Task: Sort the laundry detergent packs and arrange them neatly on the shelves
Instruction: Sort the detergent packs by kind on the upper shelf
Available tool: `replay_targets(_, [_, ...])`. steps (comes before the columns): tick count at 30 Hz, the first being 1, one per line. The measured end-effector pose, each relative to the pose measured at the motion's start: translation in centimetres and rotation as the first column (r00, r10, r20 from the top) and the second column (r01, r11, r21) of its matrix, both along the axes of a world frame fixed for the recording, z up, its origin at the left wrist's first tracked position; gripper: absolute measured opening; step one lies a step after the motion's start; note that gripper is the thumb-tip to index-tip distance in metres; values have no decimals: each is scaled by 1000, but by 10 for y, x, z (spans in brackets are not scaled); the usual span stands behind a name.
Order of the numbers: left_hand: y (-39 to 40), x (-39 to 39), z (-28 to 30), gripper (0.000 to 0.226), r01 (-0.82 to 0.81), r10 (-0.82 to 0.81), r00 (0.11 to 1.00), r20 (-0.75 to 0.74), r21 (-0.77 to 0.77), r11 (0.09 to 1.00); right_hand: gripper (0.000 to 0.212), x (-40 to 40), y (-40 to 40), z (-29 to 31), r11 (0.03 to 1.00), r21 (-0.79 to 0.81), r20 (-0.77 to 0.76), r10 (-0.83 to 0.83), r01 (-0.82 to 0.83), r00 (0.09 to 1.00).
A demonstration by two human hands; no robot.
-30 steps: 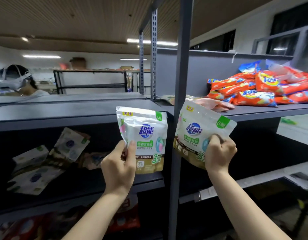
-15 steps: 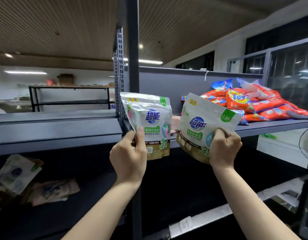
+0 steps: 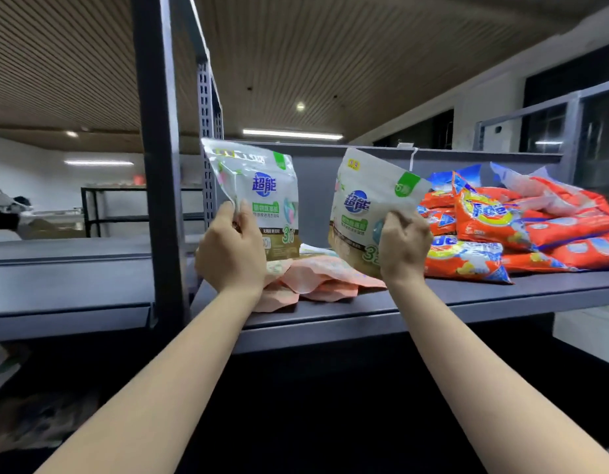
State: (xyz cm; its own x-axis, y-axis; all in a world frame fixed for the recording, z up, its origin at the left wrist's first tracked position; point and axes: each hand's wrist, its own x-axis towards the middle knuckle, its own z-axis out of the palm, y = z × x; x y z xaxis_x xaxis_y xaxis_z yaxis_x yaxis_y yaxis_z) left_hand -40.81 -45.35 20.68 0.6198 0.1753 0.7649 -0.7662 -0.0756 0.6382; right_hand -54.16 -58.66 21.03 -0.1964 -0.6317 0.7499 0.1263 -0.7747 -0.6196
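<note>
Sorting is partly done, as far as can be judged. Orange bags (image 3: 521, 230) are heaped toward the right end of the shelf (image 3: 433, 306); pink packs (image 3: 316, 278) lie loose near its left end.

The left hand (image 3: 233, 254) pinches a white pouch (image 3: 262, 200), long axis upright and top seal up. The right hand (image 3: 403, 246) has its fingers curled round a second pouch (image 3: 368, 206), tilted right. Both pouches are above the shelf's front edge, not yet placed.

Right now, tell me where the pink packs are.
In the head view, the pink packs lie on the shelf, low between both hands, left of the orange bags.
</note>
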Motion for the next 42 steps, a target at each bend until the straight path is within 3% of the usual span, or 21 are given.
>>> replay_targets(6, [-51,25,8,27,25,-11,987,-160,89,996,28,36,-62,8,997,-15,-279,-78,77,957])
replay_targets(11, [-74,44,11,30,84,-33,964,-263,183,980,34,74,-92,12,993,80,-392,-49,87,919])
replay_targets(13, [-80,49,13,34,89,-30,957,-290,194,977,44,91,-102,12,993,78,-584,-22,83,811])
replay_targets(15, [-86,55,15,37,78,-15,947,-322,185,980,51,101,-109,7,980,189,-766,110,59,633])
replay_targets(17, [-92,60,19,39,63,-1,926,-378,153,986,54,101,-113,0,954,300,-827,249,22,504])
replay_targets(20, [-106,69,27,38,74,-26,906,-422,97,993,46,93,-114,-5,957,291,-854,259,1,452])
replay_targets(23, [-126,74,33,34,190,-184,863,-471,-35,981,40,83,-114,-6,962,273,-893,255,-3,371])
replay_targets(25, [-139,75,34,43,287,-235,808,-541,14,958,42,78,-114,-9,961,276,-912,264,-6,315])
replay_targets(27, [-148,76,28,66,429,-250,741,-623,153,890,44,74,-114,-11,956,292,-915,284,-17,285])
replay_targets(29, [-150,78,21,75,511,-156,712,-684,353,784,43,71,-113,-12,955,295,-913,291,-31,287])
replay_targets(31, [-146,79,12,70,519,-49,739,-671,521,678,42,70,-110,-12,956,289,-908,288,-42,304])
replay_targets(35, [-133,81,5,58,369,77,856,-511,708,603,45,67,-104,-12,962,266,-894,271,-62,356])
replay_targets(38, [-124,78,10,44,306,103,881,-462,722,621,44,64,-97,-13,960,267,-857,275,-81,435])
replay_targets(42, [-105,62,15,34,298,11,908,-419,664,686,39,58,-85,-15,963,246,-797,266,-112,542])
